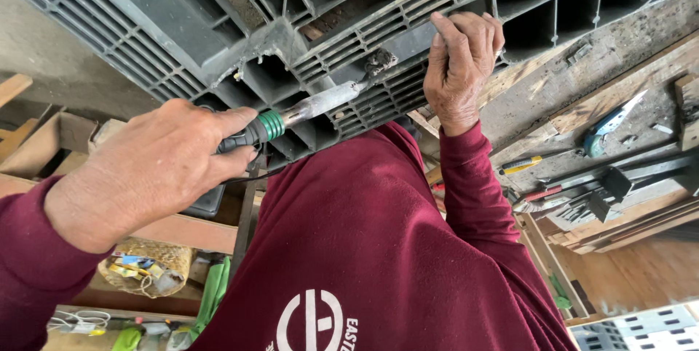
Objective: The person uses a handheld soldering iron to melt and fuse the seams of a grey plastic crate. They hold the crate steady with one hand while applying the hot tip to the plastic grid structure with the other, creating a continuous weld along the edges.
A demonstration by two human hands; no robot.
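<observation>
My left hand [156,169] is shut around the black handle of a heating iron [306,109] with a green collar and a grey metal shaft. The iron's crusted tip [380,61] rests against the ribbed underside of a dark grey plastic pallet [167,23] that fills the top of the view. Further right, my right hand [462,60] grips the pallet's edge, with its fingers curled over a rib just right of the tip. My maroon shirt [364,249] fills the lower middle.
A rough wooden workbench [633,81] at right holds a blue-handled tool [604,129], a yellow-handled screwdriver [520,165], a red-handled tool [542,194] and metal bars. A woven basket [145,267] sits low left beside green cloth [212,293]. A pale grid piece [641,325] lies bottom right.
</observation>
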